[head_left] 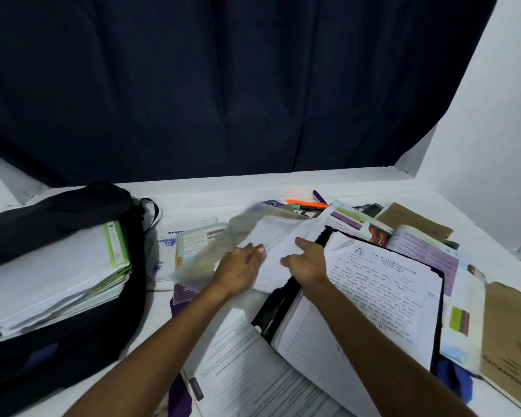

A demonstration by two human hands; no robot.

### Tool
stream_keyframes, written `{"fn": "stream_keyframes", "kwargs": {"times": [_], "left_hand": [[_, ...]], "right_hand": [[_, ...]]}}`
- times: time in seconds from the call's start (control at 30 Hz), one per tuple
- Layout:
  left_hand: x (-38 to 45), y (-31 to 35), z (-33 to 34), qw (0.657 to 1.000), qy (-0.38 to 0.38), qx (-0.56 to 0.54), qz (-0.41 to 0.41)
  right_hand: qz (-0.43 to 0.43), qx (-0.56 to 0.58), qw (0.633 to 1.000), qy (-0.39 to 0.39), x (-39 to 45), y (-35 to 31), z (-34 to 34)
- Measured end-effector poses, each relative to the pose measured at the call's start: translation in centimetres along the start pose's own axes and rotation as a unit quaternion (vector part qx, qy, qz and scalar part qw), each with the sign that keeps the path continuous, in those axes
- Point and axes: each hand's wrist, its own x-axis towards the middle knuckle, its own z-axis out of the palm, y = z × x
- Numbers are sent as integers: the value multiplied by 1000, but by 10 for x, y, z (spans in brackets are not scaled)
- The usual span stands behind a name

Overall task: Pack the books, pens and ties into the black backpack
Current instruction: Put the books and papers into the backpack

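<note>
The black backpack (pixel 57 212) lies open at the left with a stack of white and green books (pixel 57 275) inside it. In the middle, my left hand (pixel 241 266) and my right hand (pixel 309 261) both grip a blurred white sheaf of paper (pixel 275 236) lifted above the pile. Under my right arm a black-covered notebook (pixel 382 299) lies open with handwriting showing. An orange pen (pixel 306 203) and dark pens lie at the back. A purple tie (pixel 178 389) shows under the papers at the lower centre.
Open printed books (pixel 427 251) and brown-covered books (pixel 512 335) crowd the right of the white table. A printed white page (pixel 253 374) lies near the front edge. A dark curtain (pixel 223 85) hangs behind, a white wall to the right.
</note>
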Motion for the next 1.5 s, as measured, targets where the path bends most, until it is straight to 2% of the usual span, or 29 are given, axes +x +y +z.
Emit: {"fn": "stream_keyframes", "kwargs": {"times": [0.1, 0.3, 0.43, 0.57, 0.63, 0.7, 0.73, 0.8, 0.83, 0.9, 0.97, 1.03, 1.13, 1.2, 1.37, 1.5], "left_hand": [[0, -1, 1, 1000, 0, 11, 0], [0, -7, 1, 1000, -10, 28, -9], [-1, -7, 2, 999, -13, 37, -12], [-2, -11, 5, 998, -18, 52, -18], [-2, -16, 5, 999, -28, 46, -8], [-4, -18, -2, 1000, -14, 1, 12], [-2, -22, -7, 999, 22, -21, 18], [4, -32, -22, 996, 90, 4, -3], [7, -36, -31, 994, 91, 42, -41], [16, -48, -41, 985, 40, 119, -120], [24, -57, -43, 980, 20, 137, -143], [29, -57, -47, 984, 37, 77, -157], [36, -45, -59, 978, 42, -87, -184], [34, -25, -75, 970, 11, -175, -166], [11, 43, -99, 942, -66, -310, -111], [-18, 97, -66, 905, -198, -374, -43]], "right_hand": [[-10, -2, 998, -57, 1, -2, 12], [30, 145, 989, 30, -3, 0, -7], [91, 266, 960, 2, -2, -2, -3], [178, 353, 916, -68, 6, -14, 13], [184, 364, 910, -76, 7, -17, 12], [177, 343, 920, -66, 7, -17, 4], [164, 322, 931, -51, 7, -16, -1], [129, 282, 950, -30, 5, -10, -14], [117, 276, 953, -30, 2, -7, -21], [118, 279, 952, -36, -3, -2, -33], [130, 289, 947, -41, -6, 4, -43], [138, 304, 942, -44, -10, 6, -50], [134, 315, 938, -48, -15, 11, -58], [127, 312, 941, -44, -18, 8, -64], [73, 286, 955, -11, -30, 4, -94], [61, 331, 941, 25, -50, 5, -129]]}}
